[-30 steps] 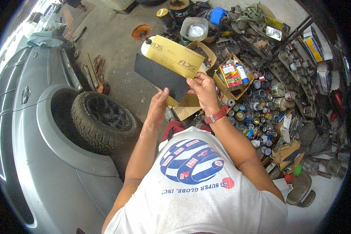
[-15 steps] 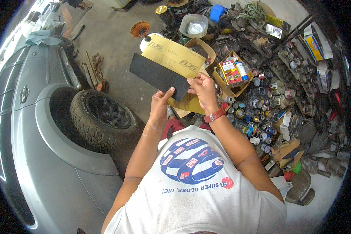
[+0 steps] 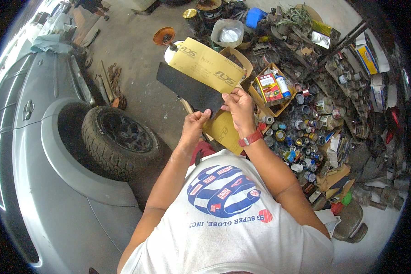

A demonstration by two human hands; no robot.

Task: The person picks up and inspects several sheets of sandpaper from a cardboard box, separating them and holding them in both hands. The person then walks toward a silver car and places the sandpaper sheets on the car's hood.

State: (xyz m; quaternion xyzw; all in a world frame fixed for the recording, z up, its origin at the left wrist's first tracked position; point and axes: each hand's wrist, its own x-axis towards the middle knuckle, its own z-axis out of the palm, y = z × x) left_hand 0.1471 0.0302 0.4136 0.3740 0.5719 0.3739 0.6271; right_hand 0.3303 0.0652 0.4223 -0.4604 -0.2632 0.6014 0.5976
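A sheet of sandpaper (image 3: 187,86) is in front of me, its black grit side showing in a band and its yellow printed backing above and below. My left hand (image 3: 195,127) pinches its lower edge, the thumb pressed on the black face. My right hand (image 3: 240,106), with a red watch (image 3: 251,137) on the wrist, grips the right edge between thumb and fingers. A yellow flap of the sheet hangs below the hands, between the forearms. From this view I cannot tell whether it is one folded sheet or more than one.
At my left stands a silver car (image 3: 68,182), its front wheel (image 3: 123,137) turned outward. Many paint cans (image 3: 301,123) crowd the floor at my right, beside a cardboard box (image 3: 276,107) holding a red-yellow tin and a bottle. Ahead are an orange-brown bowl (image 3: 164,35) and a plastic tub (image 3: 227,33).
Both hands and the sandpaper have shifted slightly right and down. The left hand's fingers have curled in more, and more of the lower yellow flap shows.
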